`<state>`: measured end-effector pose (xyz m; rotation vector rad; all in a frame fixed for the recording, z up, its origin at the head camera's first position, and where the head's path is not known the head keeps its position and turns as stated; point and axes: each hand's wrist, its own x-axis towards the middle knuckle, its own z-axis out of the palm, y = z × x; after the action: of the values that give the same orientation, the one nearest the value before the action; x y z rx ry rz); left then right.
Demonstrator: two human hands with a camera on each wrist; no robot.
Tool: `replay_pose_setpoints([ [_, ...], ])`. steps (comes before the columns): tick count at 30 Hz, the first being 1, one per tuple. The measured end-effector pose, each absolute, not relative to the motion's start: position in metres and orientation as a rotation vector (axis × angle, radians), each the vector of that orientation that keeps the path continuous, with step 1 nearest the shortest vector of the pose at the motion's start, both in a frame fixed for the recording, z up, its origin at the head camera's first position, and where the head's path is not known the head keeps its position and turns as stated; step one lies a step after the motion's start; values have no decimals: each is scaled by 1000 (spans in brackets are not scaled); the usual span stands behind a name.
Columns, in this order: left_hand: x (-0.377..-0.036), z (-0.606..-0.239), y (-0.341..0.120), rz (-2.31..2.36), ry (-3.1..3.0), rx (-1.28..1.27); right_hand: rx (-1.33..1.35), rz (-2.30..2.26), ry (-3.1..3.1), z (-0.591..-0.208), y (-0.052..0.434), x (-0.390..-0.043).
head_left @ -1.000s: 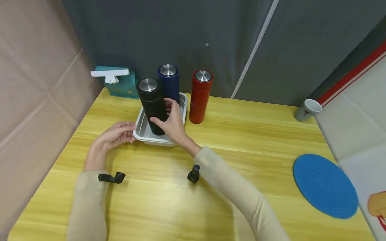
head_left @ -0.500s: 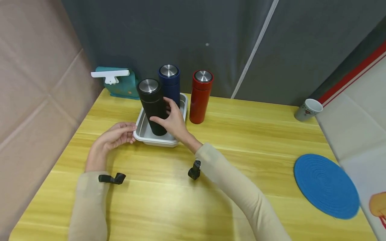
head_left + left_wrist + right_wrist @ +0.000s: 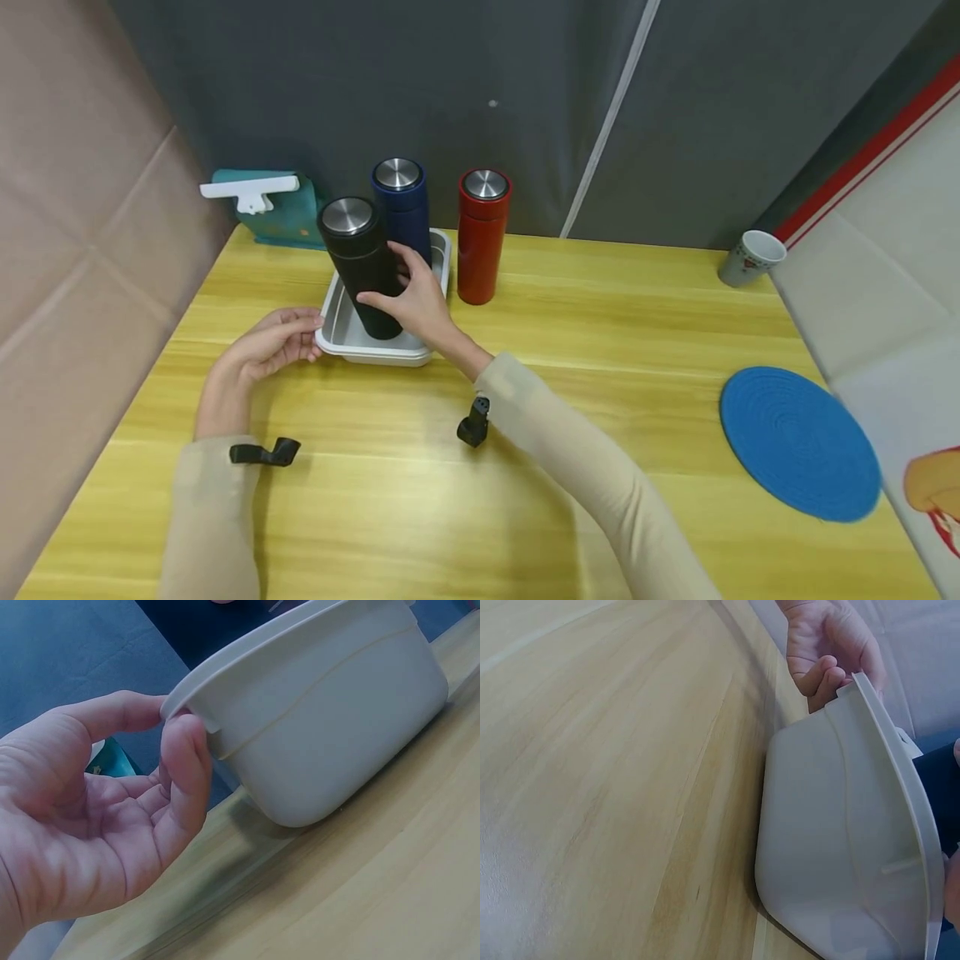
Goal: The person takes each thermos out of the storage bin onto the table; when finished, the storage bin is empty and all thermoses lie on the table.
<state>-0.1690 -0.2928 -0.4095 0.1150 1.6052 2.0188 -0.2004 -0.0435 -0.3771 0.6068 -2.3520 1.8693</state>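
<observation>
Left of centre, little has changed: my wide-curled right grip point(image 3: 418, 308), partly hidden, apparently holds the black flask point(image 3: 365, 271) unreleased inside the tray point(image 3: 382, 359) my left grip point(image 3: 272, 342) pinches.

Blue mat point(image 3: 800, 443) lies flat; cup point(image 3: 742, 267) seems patterned.

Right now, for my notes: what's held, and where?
Right fingers: black cylindrical metal-topped bottle, around its midsection. Left fingers: pale rectangular plastic-looking tray, by its left rim.

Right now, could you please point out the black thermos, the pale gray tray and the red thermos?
Black thermos point(image 3: 363, 265), head view, mid-body.
Pale gray tray point(image 3: 337, 735), left wrist view, outer wall.
Red thermos point(image 3: 482, 242), head view, mid-body.
</observation>
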Motion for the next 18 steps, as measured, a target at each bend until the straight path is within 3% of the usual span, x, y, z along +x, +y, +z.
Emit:
replay_pose_setpoints([
  [18,-169,-408,-295,1995,1641,80,727,1977,-2313,-342,-29,-204],
])
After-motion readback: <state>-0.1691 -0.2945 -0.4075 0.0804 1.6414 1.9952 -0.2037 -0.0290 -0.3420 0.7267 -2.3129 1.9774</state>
